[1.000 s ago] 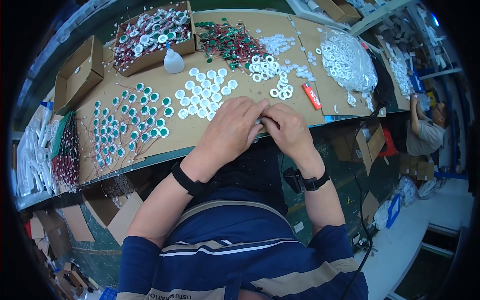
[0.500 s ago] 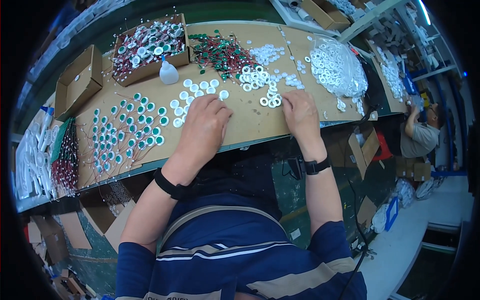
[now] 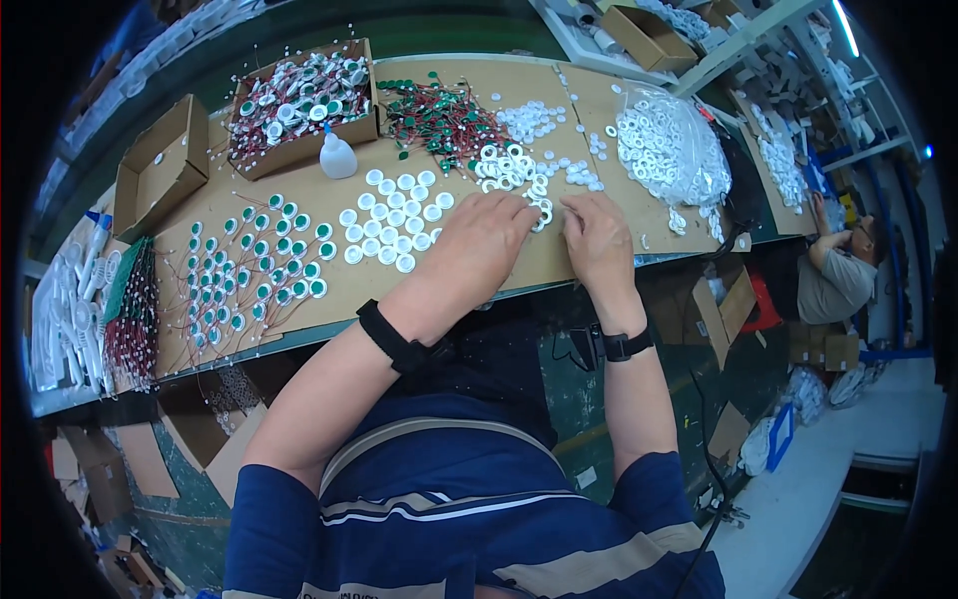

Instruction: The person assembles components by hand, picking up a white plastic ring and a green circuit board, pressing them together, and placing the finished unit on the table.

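Note:
My left hand [image 3: 479,240] lies on the brown bench top, fingertips at a small white ring [image 3: 544,213] by a loose cluster of white rings [image 3: 504,165]. My right hand [image 3: 596,240] rests just right of it, fingers curled toward the same spot; what they pinch is hidden. Left of my left hand lie rows of white discs [image 3: 394,220], and further left rows of green-centred discs [image 3: 254,270] with thin wires.
A box of wired discs [image 3: 299,100], a small white squeeze bottle [image 3: 336,157], a pile of green and red wired parts [image 3: 434,115], a clear bag of white rings [image 3: 669,150], an open cardboard box [image 3: 160,165]. Another person [image 3: 833,275] sits at the right.
Both hands were together near the bench edge, then reached apart toward the rings. Now they have come together again by the ring cluster.

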### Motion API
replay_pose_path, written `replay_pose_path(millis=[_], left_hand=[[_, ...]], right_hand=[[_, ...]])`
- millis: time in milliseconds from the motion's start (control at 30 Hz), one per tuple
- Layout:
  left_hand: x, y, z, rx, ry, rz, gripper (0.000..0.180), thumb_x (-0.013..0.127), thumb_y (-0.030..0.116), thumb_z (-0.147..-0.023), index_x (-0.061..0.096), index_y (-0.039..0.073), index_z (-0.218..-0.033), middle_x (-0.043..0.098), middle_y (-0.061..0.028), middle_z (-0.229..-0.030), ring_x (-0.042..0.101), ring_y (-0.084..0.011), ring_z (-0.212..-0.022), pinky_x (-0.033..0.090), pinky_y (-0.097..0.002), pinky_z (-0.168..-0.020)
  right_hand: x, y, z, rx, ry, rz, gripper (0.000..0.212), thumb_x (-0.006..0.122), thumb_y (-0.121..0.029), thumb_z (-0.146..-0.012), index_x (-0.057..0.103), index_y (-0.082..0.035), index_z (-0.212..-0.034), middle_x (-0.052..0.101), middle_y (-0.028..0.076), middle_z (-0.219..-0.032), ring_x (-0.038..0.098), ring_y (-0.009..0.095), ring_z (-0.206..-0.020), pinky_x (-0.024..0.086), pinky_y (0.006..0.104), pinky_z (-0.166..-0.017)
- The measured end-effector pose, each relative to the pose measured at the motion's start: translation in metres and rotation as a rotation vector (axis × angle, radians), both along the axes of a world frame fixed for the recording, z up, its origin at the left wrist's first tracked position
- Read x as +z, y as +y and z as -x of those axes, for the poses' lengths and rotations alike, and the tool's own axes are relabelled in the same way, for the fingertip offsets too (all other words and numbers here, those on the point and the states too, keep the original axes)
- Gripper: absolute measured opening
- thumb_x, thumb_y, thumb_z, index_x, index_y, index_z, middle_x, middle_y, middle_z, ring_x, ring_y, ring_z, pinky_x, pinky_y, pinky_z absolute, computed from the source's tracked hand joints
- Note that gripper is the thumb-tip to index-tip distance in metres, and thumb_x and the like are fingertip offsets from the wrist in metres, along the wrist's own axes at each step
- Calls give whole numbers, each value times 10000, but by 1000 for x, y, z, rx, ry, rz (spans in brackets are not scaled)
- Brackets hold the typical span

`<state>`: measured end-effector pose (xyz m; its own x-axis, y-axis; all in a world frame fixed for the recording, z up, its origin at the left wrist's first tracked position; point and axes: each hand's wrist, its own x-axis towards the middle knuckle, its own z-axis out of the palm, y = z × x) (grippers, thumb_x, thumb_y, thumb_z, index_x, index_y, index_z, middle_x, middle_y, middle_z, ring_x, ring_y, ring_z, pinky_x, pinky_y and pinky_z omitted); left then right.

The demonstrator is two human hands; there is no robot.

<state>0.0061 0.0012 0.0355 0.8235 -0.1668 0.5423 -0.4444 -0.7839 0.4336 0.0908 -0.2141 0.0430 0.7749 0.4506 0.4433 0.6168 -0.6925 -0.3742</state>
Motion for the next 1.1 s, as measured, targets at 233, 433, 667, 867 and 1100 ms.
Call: replay_pose_path(millis=[233, 433, 667, 867, 1100], left_hand=[[-8, 2, 6, -17, 55, -66, 210, 712, 80, -1030, 799, 51, -1219, 771, -123, -1222, 721, -333, -1257, 563, -478, -1090], [-7, 2, 6, -8, 39, -40, 133, 706, 75, -1025, 799, 50, -1117, 745, -109, -1136, 711, -318, -1191, 564, -468, -1039], [-1, 9, 22, 27, 169, -34, 109, 816, 124, -1023, 801, 45, -1097, 736, -141, -1129, 702, -373, -1147, 576, -511, -1030], [-1, 9, 38, 46, 123, -2, 98, 806, 127, -1031, 792, 38, -1068, 727, -139, -1115, 691, -366, -1153, 564, -507, -1032], [0, 13, 49, 84, 128, 12, 94, 777, 126, -1045, 791, 35, -1027, 716, -131, -1088, 674, -349, -1157, 545, -494, -1031]], right_hand=[[-7, 7, 11, 33, 92, -8, 241, 788, -40, -1041, 865, -27, -1269, 800, 184, -1165, 764, 413, -1109, 618, 492, -985], [-5, 11, 11, 20, 100, -34, 282, 816, -58, -1038, 861, -57, -1317, 778, 165, -1171, 764, 395, -1088, 619, 479, -952], [-11, 10, 8, 79, 67, -7, 297, 820, -57, -1036, 846, -60, -1331, 765, 153, -1164, 778, 348, -1029, 621, 452, -904], [-15, 15, 6, 37, 124, -101, 166, 826, -30, -1020, 836, -28, -1186, 766, 146, -1111, 791, 311, -917, 629, 430, -842], [-17, -3, 16, -10, 43, -56, 116, 839, -15, -1006, 819, -26, -1120, 781, 138, -1035, 806, 313, -900, 636, 423, -810]])
